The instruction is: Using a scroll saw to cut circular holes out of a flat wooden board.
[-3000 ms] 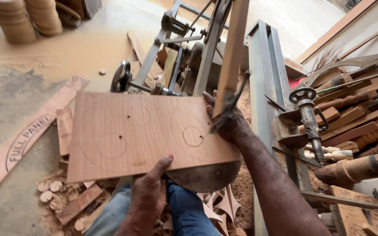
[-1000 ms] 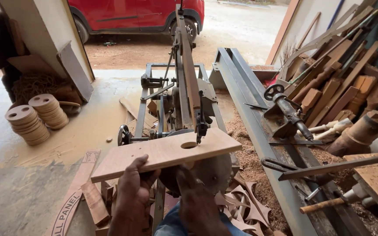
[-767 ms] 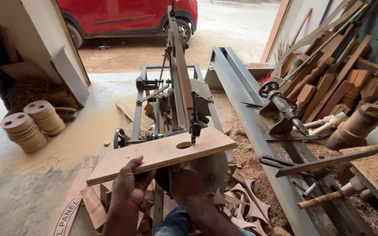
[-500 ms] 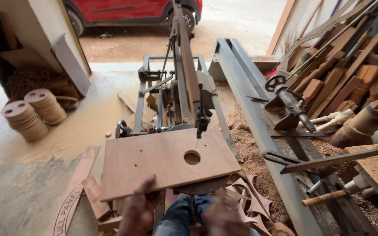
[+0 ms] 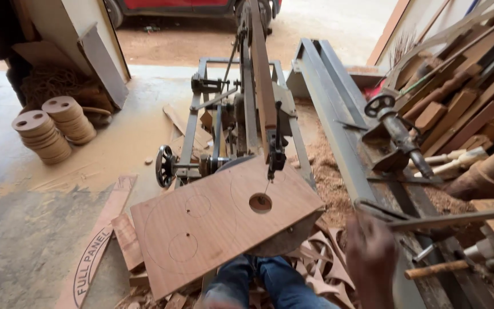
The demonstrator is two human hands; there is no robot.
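Floor: bare concrete [image 5: 24,229] on the left, dusted with pale sawdust toward the machine.
Steel beam: a long grey channel [image 5: 338,120] runs from the far doorway down the right side of the machine, sawdust heaped along it.
Saw machine: a metal-framed scroll saw [image 5: 241,109] stands in the middle, its upright arm reaching toward the camera, a small black handwheel [image 5: 166,166] on its left side.
Timber pile: stacked wood blocks and sticks [image 5: 464,97] fill the right edge, with a grey clamp tool [image 5: 398,134] lying in front of them.
Board: a reddish-brown plywood panel [image 5: 218,220] lies flat on the saw table, tilted corner-first toward the camera, with pencilled circles drawn on it and one round hole [image 5: 260,202] cut through.
Blade: the thin saw blade [image 5: 268,184] comes down just beside the hole's far rim; whether it passes through the hole I cannot tell.
Discs: two stacks of round wooden discs [image 5: 52,129] stand on the floor at far left, well apart from the board.
Offcuts: curved scraps [image 5: 315,274] lie under and around the table.
Right hand: blurred [image 5: 370,257], off the board to its right, near a metal rod [image 5: 447,217]; how far open it is cannot be told, and no grasp shows.
Left hand: not in view.
Legs: blue trousers [image 5: 270,283] show below the board.
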